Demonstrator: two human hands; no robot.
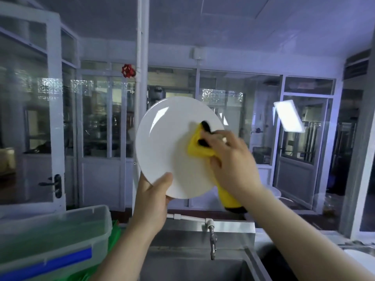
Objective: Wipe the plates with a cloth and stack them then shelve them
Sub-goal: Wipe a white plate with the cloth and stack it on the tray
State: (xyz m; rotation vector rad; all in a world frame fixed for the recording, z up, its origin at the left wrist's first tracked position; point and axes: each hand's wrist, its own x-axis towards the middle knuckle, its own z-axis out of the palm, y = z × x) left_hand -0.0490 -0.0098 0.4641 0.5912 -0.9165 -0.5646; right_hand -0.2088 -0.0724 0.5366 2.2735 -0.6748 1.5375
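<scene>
1. A clear plastic bin [60,238] with a blue stripe sits at the lower left; its contents are too blurred to name, though green shows through its wall and beside it.
2. A steel sink [192,266] lies below the hands, with a tap [212,240] hanging over its basin from a white pipe [188,218]; what the basin holds cannot be told.
3. The left hand [152,199] grips the plate [168,147] by its lower rim, thumb across the front, holding it raised and tilted toward the camera above the sink.
4. The right hand [233,159] curls round a yellow cloth [197,147] with black patches and presses it to the plate's right half; the cloth's tail hangs down behind the wrist.
5. At the lower right edge, something white and round [359,258] shows partly on the counter, too cropped to identify.
6. The room behind has white-framed glass partitions and doors [99,118], a vertical white pipe [140,57] bearing a red valve wheel [127,71], and a bright rectangular light panel [289,115] seen at the right.
</scene>
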